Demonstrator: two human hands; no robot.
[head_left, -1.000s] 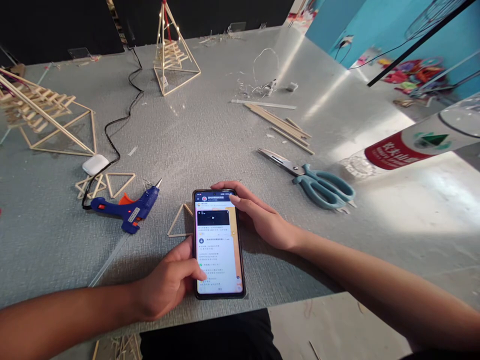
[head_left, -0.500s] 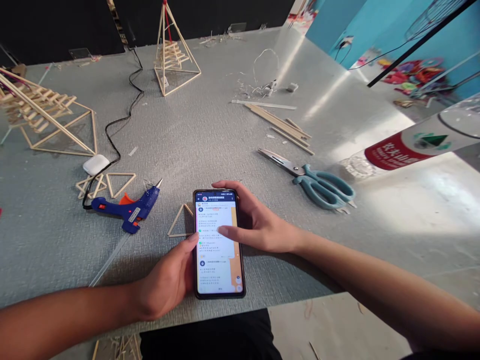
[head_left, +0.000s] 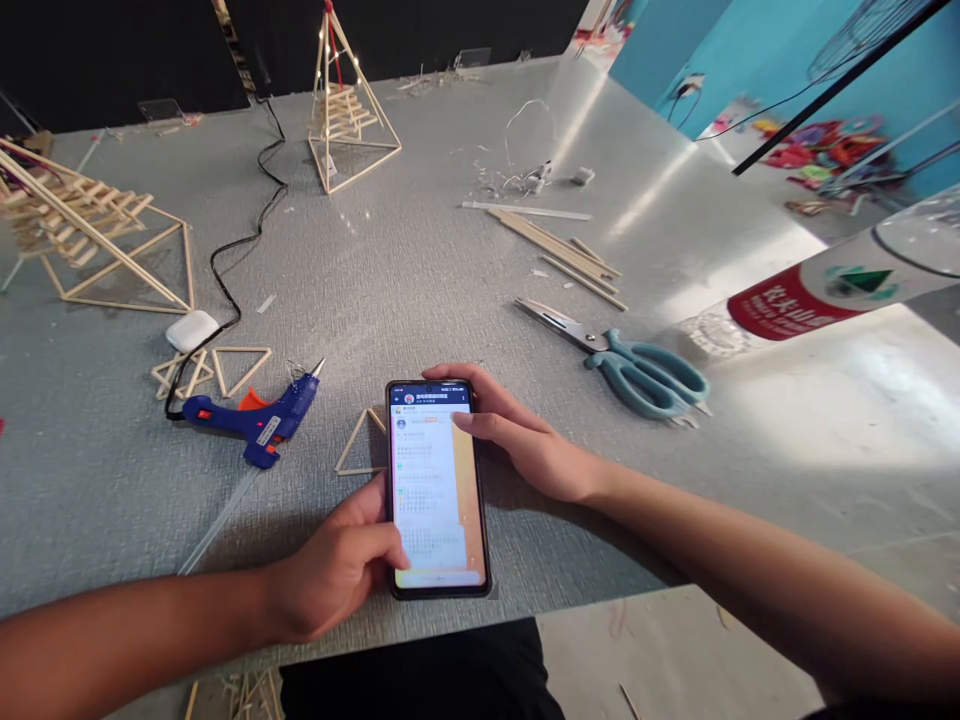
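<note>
A smartphone [head_left: 431,490] with a lit screen of text is held upright over the table's near edge. My left hand [head_left: 341,560] grips its lower left side, the thumb lying on the bottom of the screen. At the upper right, my right hand [head_left: 529,440] supports the phone, its thumb at the screen's upper right part and the other fingers partly hidden behind. Just left of the phone lies a small wooden-stick triangle [head_left: 361,442], partly covered by it. Further left rests a blue hot glue gun [head_left: 255,420] with a clear glue stick in its back.
Blue-handled scissors [head_left: 645,370] and a large water bottle [head_left: 810,290] are on the right. Loose wooden sticks [head_left: 559,250] lie behind. Two stick frames [head_left: 97,230] stand at the back and left. A black cord [head_left: 232,250] runs to the glue gun near a white case [head_left: 191,330].
My right thumb has moved up the screen. My left thumb has come down onto its bottom part. The screen's text has shifted, and small lights now glow on the far stick frame.
</note>
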